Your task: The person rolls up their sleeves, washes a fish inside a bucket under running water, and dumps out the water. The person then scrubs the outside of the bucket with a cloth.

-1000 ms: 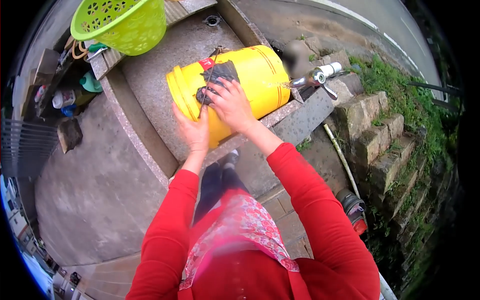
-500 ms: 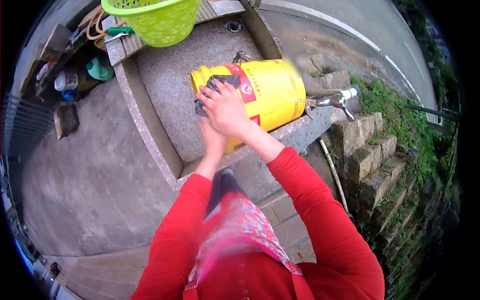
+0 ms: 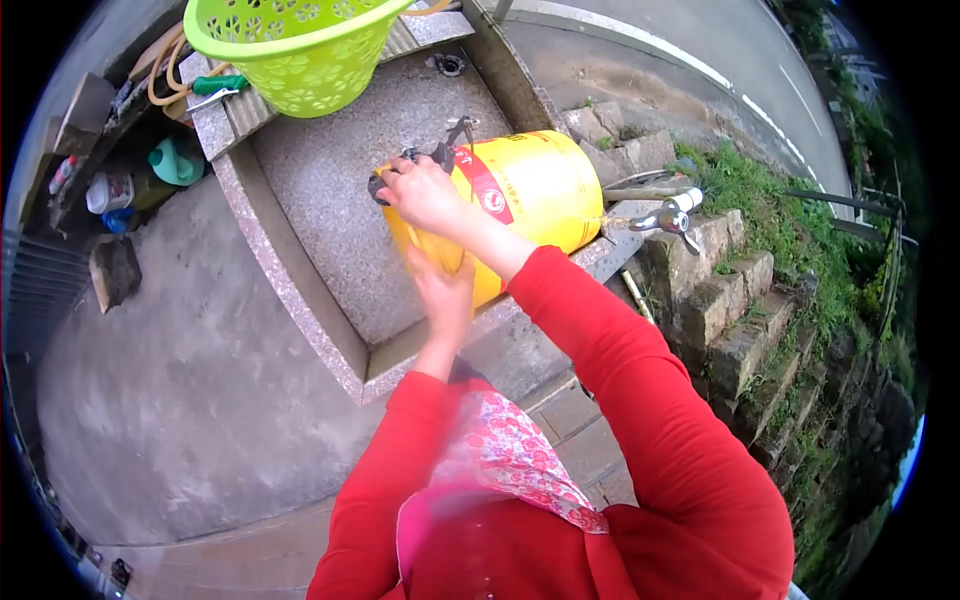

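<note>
A yellow bucket (image 3: 545,190) with a red label lies on its side across the near edge of a stone sink (image 3: 300,330), its mouth towards the left. My right hand (image 3: 425,195) is closed on a dark cloth (image 3: 378,187) at the upper part of the bucket's mouth. Only some of the cloth shows past the fingers. Lower down, my left hand (image 3: 445,295) grips the bucket's near rim, slightly blurred by motion. A dark piece (image 3: 455,135), perhaps the handle or more cloth, sticks up behind the bucket.
A green plastic basket (image 3: 310,70) stands on the sink's ribbed ledge, beside a green-handled tool (image 3: 218,85). A metal tap (image 3: 668,217) is at the bucket's base. Stone steps (image 3: 740,300) rise on the right; a teal jug (image 3: 175,163) sits at far left.
My left hand has come out from under the right and moved down to the near rim. My right hand has shifted to the upper rim with the cloth. The bucket has turned slightly.
</note>
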A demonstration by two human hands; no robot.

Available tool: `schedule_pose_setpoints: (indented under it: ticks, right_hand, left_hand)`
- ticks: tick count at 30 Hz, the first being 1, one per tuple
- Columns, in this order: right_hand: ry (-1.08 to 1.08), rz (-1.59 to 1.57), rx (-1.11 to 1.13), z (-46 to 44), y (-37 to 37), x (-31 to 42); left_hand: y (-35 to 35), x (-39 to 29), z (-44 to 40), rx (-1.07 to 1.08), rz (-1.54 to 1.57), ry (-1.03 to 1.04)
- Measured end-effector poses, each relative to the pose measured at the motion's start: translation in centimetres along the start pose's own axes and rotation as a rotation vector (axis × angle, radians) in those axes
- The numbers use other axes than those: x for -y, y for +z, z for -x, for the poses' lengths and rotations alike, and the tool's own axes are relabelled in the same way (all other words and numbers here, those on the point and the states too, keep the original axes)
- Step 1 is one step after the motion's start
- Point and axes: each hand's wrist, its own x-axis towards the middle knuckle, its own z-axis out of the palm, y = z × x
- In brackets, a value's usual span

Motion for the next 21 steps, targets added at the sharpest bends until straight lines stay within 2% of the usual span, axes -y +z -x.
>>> schedule_pose_setpoints:
  ticks: [3,4,6,8,10,11,14,15,18,19,21]
  right_hand:
    - [-0.173,-0.171,-0.083,2.2,-2.0,-1.2]
    - [0.002,-0.379,-0.168,2.7,-3.4,-1.4]
    - [0.357,-0.793,-0.327,4.1,-6.5,-2.4]
    - [0.534,-1.114,-0.550,5.2,-8.2,-5.2]
    - [0.325,-0.773,-0.674,6.3,-11.6,-6.7]
    - [0.309,-0.623,-0.676,7.3,-12.6,-6.8]
    - [0.399,-0.412,-0.729,9.5,-12.2,-6.4]
    - [0.451,-0.464,-0.736,10.2,-11.4,-6.3]
    - [0.477,-0.558,-0.681,11.3,-9.2,-6.1]
    - [0.461,-0.646,-0.633,11.0,-9.5,-4.6]
    - [0.266,-0.640,-0.488,10.1,-7.4,-3.0]
  left_hand:
    - [0.2,-0.2,0.2,-0.010,-0.027,0.015]
    - [0.2,-0.3,0.2,-0.024,-0.028,0.025]
    - [0.3,-0.3,0.1,-0.036,-0.274,0.072]
    - [0.4,-1.1,-0.8,-0.028,-0.526,0.132]
    - [1.0,-3.6,-3.2,0.009,-0.781,0.202]
    - [1.5,-3.9,-4.3,0.044,-0.849,0.198]
    - [1.4,-3.3,-7.0,0.115,-0.709,0.167]
    - [1.1,-1.9,-7.3,0.037,-0.664,0.245]
    - [-0.7,1.2,-7.7,-0.006,-0.265,0.205]
    - [-1.1,-0.1,-7.3,0.112,0.405,-0.092]
    - [-1.5,-1.0,-6.6,0.140,0.543,-0.211]
